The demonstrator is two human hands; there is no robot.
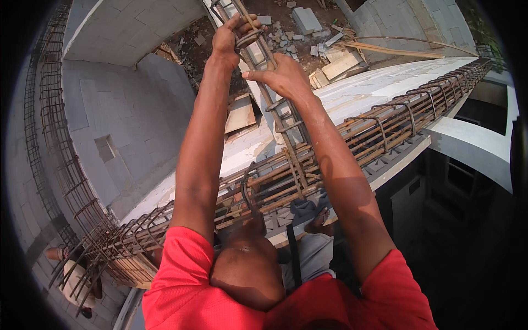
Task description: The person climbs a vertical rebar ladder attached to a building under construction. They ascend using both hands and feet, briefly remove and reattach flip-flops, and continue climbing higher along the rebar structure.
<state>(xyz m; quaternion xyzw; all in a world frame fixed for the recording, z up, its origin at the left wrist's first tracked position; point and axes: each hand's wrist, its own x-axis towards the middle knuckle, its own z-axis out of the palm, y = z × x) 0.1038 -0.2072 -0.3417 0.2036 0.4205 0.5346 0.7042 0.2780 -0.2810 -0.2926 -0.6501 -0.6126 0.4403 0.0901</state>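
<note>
A narrow rebar cage [281,113] runs away from me along the top of a pale wall, its near end crossing a larger rebar cage [407,113]. At its far part, my left hand [230,39] is closed around a bent steel stirrup [249,38] on the left side. A little nearer, my right hand [286,78] grips the same narrow cage from the right; its thumb reaches left across the bars and its other fingers are partly hidden. Between my hands and the larger cage, more stirrups cross the long bars.
Below the far wall lie rubble, a grey block [307,21] and wooden boards [344,65]. Grey block walls [129,115] enclose the left side. A deep dark drop [440,220] lies to the right. Another person's light clothing [77,283] shows at lower left, beside protruding bar ends.
</note>
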